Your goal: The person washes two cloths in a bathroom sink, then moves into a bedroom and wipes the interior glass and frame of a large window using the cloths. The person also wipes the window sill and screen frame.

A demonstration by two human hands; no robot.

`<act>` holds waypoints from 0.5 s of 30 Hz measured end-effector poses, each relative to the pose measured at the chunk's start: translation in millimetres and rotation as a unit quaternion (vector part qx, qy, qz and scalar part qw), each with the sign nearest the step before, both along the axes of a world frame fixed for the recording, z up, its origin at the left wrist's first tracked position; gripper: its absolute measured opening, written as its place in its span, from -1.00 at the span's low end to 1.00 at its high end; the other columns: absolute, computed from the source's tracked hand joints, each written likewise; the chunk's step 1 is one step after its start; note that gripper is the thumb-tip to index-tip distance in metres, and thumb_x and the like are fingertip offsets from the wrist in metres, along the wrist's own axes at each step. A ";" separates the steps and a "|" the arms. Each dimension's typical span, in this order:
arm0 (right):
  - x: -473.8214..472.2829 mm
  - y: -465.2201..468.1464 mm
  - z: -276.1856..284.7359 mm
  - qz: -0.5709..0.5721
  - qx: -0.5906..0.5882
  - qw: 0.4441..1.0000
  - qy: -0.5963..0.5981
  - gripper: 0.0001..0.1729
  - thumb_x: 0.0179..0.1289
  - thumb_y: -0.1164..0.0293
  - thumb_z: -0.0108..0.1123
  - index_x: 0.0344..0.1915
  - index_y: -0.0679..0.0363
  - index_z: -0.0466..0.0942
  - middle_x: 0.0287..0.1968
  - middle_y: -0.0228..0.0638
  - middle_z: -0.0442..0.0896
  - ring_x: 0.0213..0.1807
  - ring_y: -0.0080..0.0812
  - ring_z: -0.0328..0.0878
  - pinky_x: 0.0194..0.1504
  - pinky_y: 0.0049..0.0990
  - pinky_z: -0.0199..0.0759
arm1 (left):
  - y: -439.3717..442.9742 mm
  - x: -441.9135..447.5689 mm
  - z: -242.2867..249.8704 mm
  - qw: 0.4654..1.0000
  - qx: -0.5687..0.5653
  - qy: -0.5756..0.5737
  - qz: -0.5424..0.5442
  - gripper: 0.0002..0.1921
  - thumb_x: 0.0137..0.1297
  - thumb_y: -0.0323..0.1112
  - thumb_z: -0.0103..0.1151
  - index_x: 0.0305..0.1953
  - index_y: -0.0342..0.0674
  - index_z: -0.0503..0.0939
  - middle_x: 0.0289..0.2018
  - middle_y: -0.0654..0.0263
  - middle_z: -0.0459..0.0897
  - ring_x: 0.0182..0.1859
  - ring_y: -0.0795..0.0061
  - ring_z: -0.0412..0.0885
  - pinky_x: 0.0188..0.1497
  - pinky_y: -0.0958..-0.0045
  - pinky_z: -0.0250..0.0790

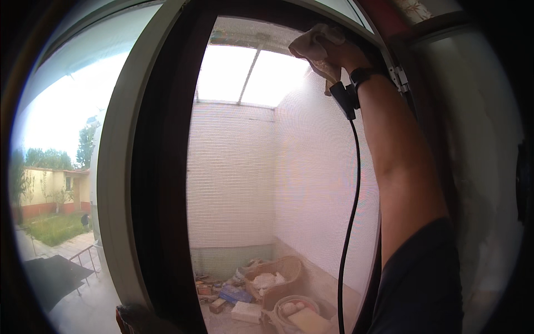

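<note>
My right hand [340, 52] is raised to the top right corner of a dark-framed screen panel [162, 167]. In it is a crumpled pale cloth [311, 44], pressed at the upper rail. A dark band with a black device [344, 100] sits at the right wrist, and a black cable [354, 188] hangs from it. Fine insect mesh [233, 175] fills the panel. Low on the left, a dark grey shape with a reddish-brown edge [119, 319] touches the pale frame post [114, 167]; whether this is my left hand, I cannot tell.
A metal hinge [399, 78] is fixed on the right side of the frame. Behind the mesh lie a brown basket-like container [288, 277], a round tub [281, 309], a white block [246, 312] and a blue item [235, 293]. Through the left glass show a grassy yard [52, 229] and a metal railing [85, 254].
</note>
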State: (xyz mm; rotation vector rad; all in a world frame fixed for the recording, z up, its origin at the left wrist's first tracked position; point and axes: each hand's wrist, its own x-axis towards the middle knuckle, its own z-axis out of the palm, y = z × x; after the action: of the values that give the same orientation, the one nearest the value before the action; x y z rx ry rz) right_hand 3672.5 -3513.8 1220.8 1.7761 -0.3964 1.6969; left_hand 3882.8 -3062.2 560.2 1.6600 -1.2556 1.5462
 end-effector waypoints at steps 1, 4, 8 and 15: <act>-11.0 -26.4 0.9 0.037 0.046 0.997 -0.046 -0.28 0.51 -0.16 0.02 0.50 -0.05 0.39 0.52 -0.07 0.43 0.54 -0.11 0.39 0.50 -0.20 0.29 | 1.1 -0.6 0.0 1.000 -0.010 0.006 0.008 -0.32 0.34 0.07 0.23 0.41 -0.13 0.49 0.48 -0.03 0.36 0.57 -0.20 0.14 0.61 -0.40 -0.28; -35.9 -91.4 1.4 0.056 0.022 0.996 -0.073 -0.13 0.45 -0.29 0.09 0.58 -0.09 0.32 0.58 -0.14 0.37 0.61 -0.12 0.30 0.54 -0.21 0.22 | 2.3 -3.5 1.6 0.999 -0.029 0.016 0.028 -0.36 0.40 0.06 0.16 0.39 -0.16 0.49 0.44 -0.05 0.39 0.53 -0.21 0.19 0.59 -0.36 -0.20; -56.6 -124.4 -11.2 0.073 0.043 0.996 0.013 -0.13 0.48 -0.22 0.11 0.64 -0.18 0.19 0.64 -0.20 0.27 0.66 -0.13 0.18 0.57 -0.21 0.20 | 3.6 -4.9 1.0 0.997 -0.052 0.022 0.048 -0.41 0.47 0.05 0.07 0.36 -0.20 0.48 0.40 -0.08 0.42 0.48 -0.21 0.26 0.58 -0.31 -0.10; -61.5 -129.1 -73.6 0.012 -0.014 1.000 -0.020 -0.15 0.24 0.06 0.47 0.52 -0.44 0.35 0.54 -0.14 0.37 0.53 0.08 0.33 0.43 -0.04 0.35 | 3.6 2.6 -6.1 0.994 -0.088 0.029 0.065 -0.47 0.59 0.03 -0.10 0.31 -0.27 0.48 0.33 -0.13 0.48 0.39 -0.21 0.37 0.54 -0.23 0.07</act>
State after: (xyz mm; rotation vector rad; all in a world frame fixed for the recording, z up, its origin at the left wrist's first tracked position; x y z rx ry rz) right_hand 3611.0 -3642.9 1147.2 1.7363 -0.3685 1.7484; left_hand 3885.5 -3058.6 554.0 1.6859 -0.9687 1.6231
